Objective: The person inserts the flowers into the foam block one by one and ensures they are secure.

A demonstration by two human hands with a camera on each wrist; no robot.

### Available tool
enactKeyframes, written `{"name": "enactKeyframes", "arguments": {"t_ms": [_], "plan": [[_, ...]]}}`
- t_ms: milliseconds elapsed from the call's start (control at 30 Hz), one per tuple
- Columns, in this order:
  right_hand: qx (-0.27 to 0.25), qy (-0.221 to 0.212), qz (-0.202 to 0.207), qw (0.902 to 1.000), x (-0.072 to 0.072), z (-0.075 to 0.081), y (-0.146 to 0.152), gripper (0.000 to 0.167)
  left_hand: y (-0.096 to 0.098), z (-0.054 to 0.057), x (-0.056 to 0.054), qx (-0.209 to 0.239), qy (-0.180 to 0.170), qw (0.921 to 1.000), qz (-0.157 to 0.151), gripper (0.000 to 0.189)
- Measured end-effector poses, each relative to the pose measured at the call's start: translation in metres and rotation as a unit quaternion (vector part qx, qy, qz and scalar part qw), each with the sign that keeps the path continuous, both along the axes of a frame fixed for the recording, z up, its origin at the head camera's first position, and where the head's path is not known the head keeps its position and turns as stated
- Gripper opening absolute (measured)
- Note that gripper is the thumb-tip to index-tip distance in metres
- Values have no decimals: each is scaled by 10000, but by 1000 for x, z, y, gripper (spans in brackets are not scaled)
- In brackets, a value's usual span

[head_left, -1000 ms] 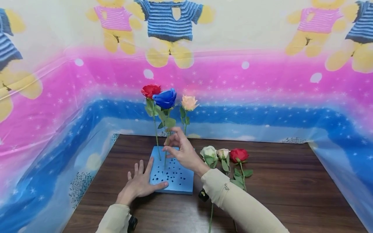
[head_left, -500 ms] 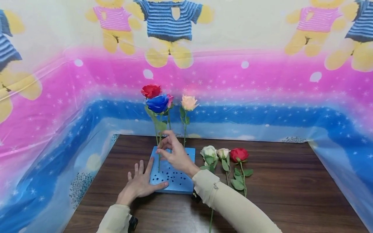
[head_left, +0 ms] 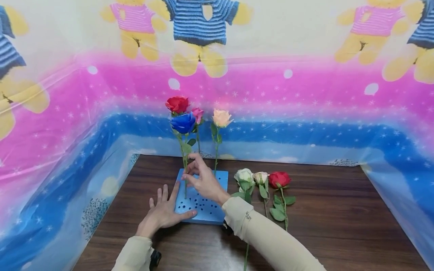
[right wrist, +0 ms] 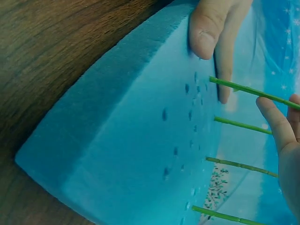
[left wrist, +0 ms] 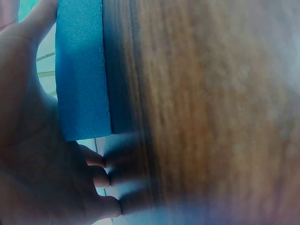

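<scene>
Four fake roses stand up out of a blue foam block [head_left: 215,217] on a dark wood desk [head_left: 325,222], and one of them is in hand right now. That's the blue rose [head_left: 183,123]: the right hand [head_left: 206,182] has its thumb and fingers clamped on the stem [right wrist: 258,92], a bit above the foam. Its lower end meets the top of the block, on the left side, but I can't tell how deep it goes.

The left hand [head_left: 162,212] is flat-ish against the block's left edge, fingers spread well apart, thumb lying over the top near the front corner. So that one's just touching, not pinching anything.

Just behind the blue one you get a red rose [head_left: 177,104] and a pink rose [head_left: 197,114], then a peach rose [head_left: 222,117] off to the right by itself. Small dark holes [right wrist: 164,114] dot the foam.

Three more lie on the desk to the right of the block: a white rose [head_left: 244,176], a cream rose [head_left: 260,177] and a second red rose [head_left: 279,179]. Behind everything hangs a pink and blue cloth [head_left: 305,98] printed with teddy bears [head_left: 199,26].
</scene>
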State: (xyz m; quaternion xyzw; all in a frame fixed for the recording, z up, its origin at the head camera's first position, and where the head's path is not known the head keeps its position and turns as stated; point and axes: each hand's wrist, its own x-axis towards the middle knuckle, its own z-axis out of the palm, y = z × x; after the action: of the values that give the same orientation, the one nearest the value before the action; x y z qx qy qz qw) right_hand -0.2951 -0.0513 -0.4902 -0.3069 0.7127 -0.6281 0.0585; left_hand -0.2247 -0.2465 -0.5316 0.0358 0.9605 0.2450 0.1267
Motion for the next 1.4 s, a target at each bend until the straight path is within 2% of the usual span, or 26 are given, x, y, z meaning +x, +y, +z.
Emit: {"name": "enactKeyframes", "arguments": {"t_ms": [333,400,500,600,900,1067,1233,1400], "plan": [[80,-259,63,9996,-3,-7,4,42,2,2,-1,-22,-37,10000,8,134],[284,-248,14,9993,-3,-9,6,46,2,2,0,2,-86,10000,18,135],[552,-228,-57,9982,-4,-11,10,61,2,1,1,57,-132,9999,29,134],[648,-256,-101,9975,-4,-11,13,70,1,1,1,127,-149,9998,30,134],[206,-609,1,9979,-3,-5,21,76,1,1,0,149,-150,9998,-22,134],[-106,-744,201,9970,-3,2,26,79,1,2,0,140,-167,9998,-1,135],[-175,-859,369,9955,-2,8,32,81,2,2,0,98,-144,9998,26,135],[-280,-969,371,9942,2,16,41,82,2,1,0,61,-146,9999,17,136]]}}
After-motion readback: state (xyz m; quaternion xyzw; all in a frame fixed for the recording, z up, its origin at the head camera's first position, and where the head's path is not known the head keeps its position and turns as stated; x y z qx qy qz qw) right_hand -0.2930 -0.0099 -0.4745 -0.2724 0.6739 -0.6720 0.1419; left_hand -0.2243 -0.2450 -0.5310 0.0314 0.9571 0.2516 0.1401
